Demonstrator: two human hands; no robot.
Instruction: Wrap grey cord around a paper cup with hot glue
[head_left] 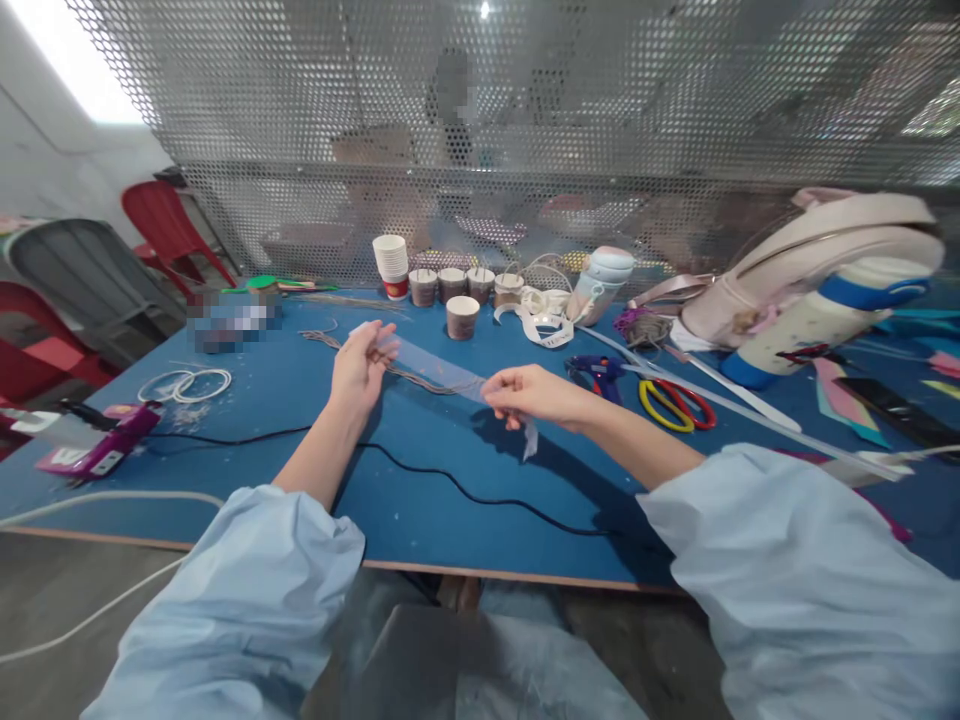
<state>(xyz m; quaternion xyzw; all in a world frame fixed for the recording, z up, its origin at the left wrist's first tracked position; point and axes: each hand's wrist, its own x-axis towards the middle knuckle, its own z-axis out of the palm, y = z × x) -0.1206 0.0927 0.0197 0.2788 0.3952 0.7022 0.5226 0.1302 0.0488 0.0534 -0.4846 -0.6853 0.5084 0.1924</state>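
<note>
A clear, bluish plastic strip point(431, 362) stretches between my hands, just above the blue table. My left hand point(361, 365) holds its far left end, fingers curled around it. At the other end my right hand point(529, 392) pinches the strip between thumb and fingers, and a short whitish tail point(531, 440) hangs below that hand. Thin brown cords point(424, 382) run along the strip's lower edge from hand to hand. Their loose ends point(321, 338) stick out to the left of my left hand. Whether the cords lie on the strip or beneath it, I cannot tell.
Paper cups point(463, 318) stand behind my hands. On the right are a blue glue gun point(600, 375), scissors with yellow and red handles point(679, 405), bottles and a bag point(795, 260). A black cable point(450, 483) crosses the table point(450, 540) to a purple power strip point(112, 440).
</note>
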